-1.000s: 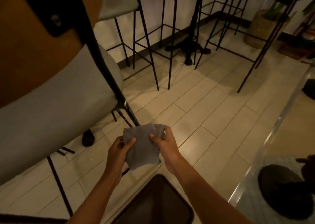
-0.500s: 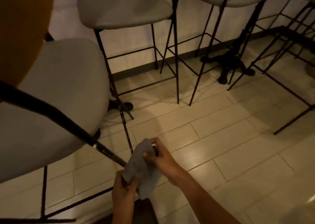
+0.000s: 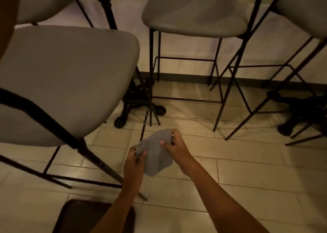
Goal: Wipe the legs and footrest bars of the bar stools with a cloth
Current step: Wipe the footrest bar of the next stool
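Both hands, left hand [image 3: 134, 162] and right hand [image 3: 174, 146], are gripping the bunched grey cloth [image 3: 155, 154] beside the nearest stool's leg [image 3: 99, 163]; no bar's getting touched, so wiping's looking barely started

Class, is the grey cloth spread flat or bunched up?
Bunched: the cloth hangs crumpled between left hand and right hand.

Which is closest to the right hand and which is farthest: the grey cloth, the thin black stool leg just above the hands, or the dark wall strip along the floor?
1. Grey cloth: gripped in the right hand, shared with the left hand.
2. Thin stool leg: just beyond the hands, slightly left.
3. Dark wall strip: far back, where floor meets wall.
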Demonstrator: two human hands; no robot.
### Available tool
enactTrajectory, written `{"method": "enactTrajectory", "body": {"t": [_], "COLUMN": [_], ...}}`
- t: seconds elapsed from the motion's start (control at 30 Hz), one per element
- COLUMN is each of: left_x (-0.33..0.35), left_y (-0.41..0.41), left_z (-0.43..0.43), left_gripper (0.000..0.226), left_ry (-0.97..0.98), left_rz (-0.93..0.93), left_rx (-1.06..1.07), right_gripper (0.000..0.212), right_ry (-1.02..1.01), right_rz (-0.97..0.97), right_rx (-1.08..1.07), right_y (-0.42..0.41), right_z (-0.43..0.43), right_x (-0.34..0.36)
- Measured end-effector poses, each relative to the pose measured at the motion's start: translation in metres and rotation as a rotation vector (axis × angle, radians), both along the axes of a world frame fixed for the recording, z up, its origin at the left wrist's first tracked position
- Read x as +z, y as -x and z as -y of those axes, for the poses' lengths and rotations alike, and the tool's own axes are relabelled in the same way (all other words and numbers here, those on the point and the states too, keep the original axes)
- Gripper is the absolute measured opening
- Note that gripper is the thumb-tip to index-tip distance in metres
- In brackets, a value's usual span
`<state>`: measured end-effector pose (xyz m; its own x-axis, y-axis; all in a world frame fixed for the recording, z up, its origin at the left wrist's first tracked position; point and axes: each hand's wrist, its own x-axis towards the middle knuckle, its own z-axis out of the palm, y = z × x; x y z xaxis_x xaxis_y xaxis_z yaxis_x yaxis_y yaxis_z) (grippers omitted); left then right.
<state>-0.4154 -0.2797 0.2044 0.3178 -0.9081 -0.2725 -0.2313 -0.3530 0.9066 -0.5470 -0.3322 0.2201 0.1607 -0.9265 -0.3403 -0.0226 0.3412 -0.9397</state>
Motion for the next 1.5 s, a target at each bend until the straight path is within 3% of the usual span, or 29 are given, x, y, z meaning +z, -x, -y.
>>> {"method": "enactTrajectory", "body": {"t": [0.17, 0.33, 0.53, 0.6, 0.7, 0.77, 0.83, 0.97, 1.07, 1.17, 1.33, 1.5], "left_x": [-0.008, -0.016, -0.027, -0.034, -0.053, -0.072, -0.093, -0.131, -0.144, -0.166, -0.201, -0.217], "left_y": [-0.014, -0.014, 0.005, 0.016, 0.026, 0.028, 0.028, 0.028, 0.027, 0.015, -0.011, -0.021], "left_z": [0.017, 0.016, 0.027, 0.035, 0.049, 0.057, 0.064, 0.068, 0.059, 0.055, 0.045, 0.047], "left_gripper": [0.021, 0.02, 0.025, 0.023, 0.022, 0.02, 0.02, 0.021, 0.03, 0.034, 0.035, 0.039], "left_ry": [-0.036, -0.036, 0.062, 0.104, 0.146, 0.139, 0.117, 0.155, 0.248, 0.247, 0.089, -0.1], "left_rz": [-0.138, -0.159, -0.014, 0.028, 0.029, -0.002, -0.009, 0.179, 0.146, 0.285, 0.718, 0.866], "left_rx": [0.102, 0.167, 0.304, 0.309, 0.293, 0.23, 0.205, 0.177, 0.134, 0.202, 0.206, 0.153], "right_gripper": [0.02, 0.023, 0.034, 0.033, 0.039, 0.044, 0.045, 0.045, 0.034, 0.024, 0.029, 0.026], "right_ry": [0.055, 0.086, -0.025, -0.182, -0.54, -0.6, -0.56, -0.489, -0.377, -0.215, 0.014, 0.288], "right_rz": [0.017, -0.049, -0.172, -0.2, 0.12, 0.288, 0.341, 0.475, 0.474, 0.455, 0.243, 0.045], "right_rx": [0.038, 0.049, 0.066, 0.096, 0.226, 0.288, 0.308, 0.299, 0.312, 0.26, 0.112, 0.116], "right_y": [-0.019, -0.028, -0.024, -0.021, -0.019, -0.021, -0.028, -0.036, -0.036, -0.034, -0.02, -0.024], "right_z": [0.016, 0.022, 0.036, 0.041, 0.05, 0.062, 0.075, 0.097, 0.102, 0.107, 0.126, 0.135], "right_x": [-0.004, -0.015, -0.058, -0.072, -0.097, -0.115, -0.136, -0.177, -0.194, -0.206, -0.219, -0.225]}}
